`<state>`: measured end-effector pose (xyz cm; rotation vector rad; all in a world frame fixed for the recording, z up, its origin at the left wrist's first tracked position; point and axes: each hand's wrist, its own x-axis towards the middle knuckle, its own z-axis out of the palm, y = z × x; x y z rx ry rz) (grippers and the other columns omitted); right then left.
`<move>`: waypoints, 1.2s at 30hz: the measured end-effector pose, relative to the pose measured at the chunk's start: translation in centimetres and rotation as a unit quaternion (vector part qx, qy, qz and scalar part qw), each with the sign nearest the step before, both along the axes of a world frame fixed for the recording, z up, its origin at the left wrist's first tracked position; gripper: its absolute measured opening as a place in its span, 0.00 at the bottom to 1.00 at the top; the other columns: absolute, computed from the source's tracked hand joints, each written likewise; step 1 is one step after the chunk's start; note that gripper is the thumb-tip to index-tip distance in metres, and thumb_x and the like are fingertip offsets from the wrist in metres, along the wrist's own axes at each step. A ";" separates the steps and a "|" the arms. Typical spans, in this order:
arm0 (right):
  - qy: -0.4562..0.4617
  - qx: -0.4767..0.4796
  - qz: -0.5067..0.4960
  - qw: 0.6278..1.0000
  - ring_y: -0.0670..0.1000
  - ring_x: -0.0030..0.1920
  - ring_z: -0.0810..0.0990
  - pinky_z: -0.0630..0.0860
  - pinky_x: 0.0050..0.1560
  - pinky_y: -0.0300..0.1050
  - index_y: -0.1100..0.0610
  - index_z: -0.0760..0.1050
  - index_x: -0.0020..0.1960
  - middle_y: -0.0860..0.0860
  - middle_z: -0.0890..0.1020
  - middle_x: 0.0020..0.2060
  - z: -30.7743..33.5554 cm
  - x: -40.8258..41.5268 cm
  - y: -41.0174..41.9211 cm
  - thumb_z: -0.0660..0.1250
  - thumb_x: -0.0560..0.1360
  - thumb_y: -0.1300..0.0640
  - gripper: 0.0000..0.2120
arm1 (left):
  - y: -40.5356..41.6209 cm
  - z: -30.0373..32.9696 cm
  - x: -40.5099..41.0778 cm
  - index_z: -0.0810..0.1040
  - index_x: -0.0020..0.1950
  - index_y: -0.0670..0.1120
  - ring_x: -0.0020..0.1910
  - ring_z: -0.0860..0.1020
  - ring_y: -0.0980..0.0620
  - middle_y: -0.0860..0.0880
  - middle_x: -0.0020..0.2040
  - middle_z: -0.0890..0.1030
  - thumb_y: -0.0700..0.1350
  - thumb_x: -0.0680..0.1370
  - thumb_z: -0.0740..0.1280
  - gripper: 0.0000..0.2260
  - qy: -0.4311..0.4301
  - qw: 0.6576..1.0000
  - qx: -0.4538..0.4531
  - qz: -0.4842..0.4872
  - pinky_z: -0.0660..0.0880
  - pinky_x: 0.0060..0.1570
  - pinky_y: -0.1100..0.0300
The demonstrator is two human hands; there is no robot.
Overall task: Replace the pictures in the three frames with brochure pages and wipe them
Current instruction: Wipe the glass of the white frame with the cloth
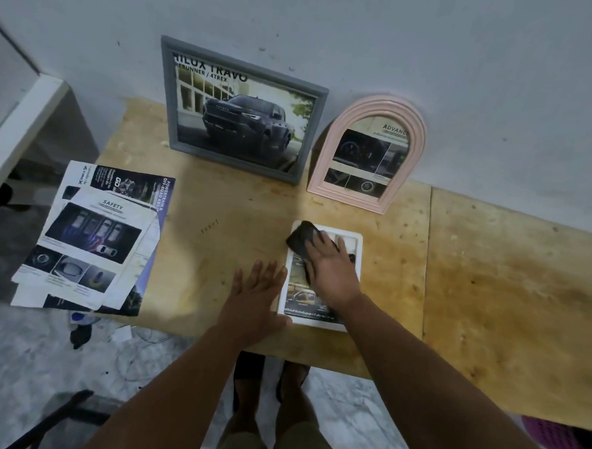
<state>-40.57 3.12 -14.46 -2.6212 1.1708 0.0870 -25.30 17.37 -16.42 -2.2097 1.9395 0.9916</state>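
Lying flat just right of the picture's centre, a white frame [320,323] is holding a brochure page with car photos, and the right hand [330,270] is pressing a dark cloth [300,240] onto its upper part with fingers spread and nearly straight, the cloth bunching out past the frame's upper left corner. The left hand [254,299] is resting palm down with straight fingers on the wooden table [490,286], its edge touching the left side of the white frame and gripping nothing. Leaning against the grey wall [467,61] in the upper middle, a grey rectangular frame [167,97] is showing a page with a dark pickup truck. Just to its right, a pink arched frame [329,150] is standing against the same wall, displaying a page of small interior photos. At the left of the picture, a loose stack of brochure pages [91,237] is lying on the table's corner, partly overhanging the edge, the top sheet headed SAFETY. In the lower middle, the person's feet in dark sandals [249,369] are standing on the mottled floor [23,364].
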 end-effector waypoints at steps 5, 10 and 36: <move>-0.015 0.024 0.048 0.998 0.61 0.75 0.68 0.59 0.76 0.66 0.63 0.74 0.72 0.61 0.74 0.72 -1.6 -2.2 3.5 0.56 0.79 0.55 0.24 | 0.0 0.0 -0.1 0.32 0.79 0.56 0.78 0.31 0.49 0.56 0.76 0.29 0.69 0.76 0.60 0.46 -0.010 1.000 -0.003 0.001 0.35 0.76 0.40; 0.015 0.180 0.061 0.982 0.60 0.79 0.61 0.62 0.71 0.76 0.55 0.70 0.75 0.55 0.69 0.77 0.2 -4.5 6.2 0.52 0.83 0.50 0.23 | 0.0 0.0 -0.1 0.36 0.80 0.55 0.79 0.33 0.47 0.55 0.76 0.30 0.68 0.76 0.62 0.45 -0.007 1.000 -0.001 0.007 0.35 0.75 0.40; -0.083 0.129 0.007 0.988 0.55 0.74 0.70 0.62 0.78 0.52 0.56 0.76 0.71 0.54 0.77 0.71 1.3 -5.7 3.7 0.60 0.82 0.56 0.19 | -0.1 0.5 -0.1 0.33 0.80 0.55 0.78 0.30 0.47 0.53 0.77 0.29 0.69 0.76 0.58 0.44 -0.023 1.000 0.010 -0.013 0.36 0.76 0.39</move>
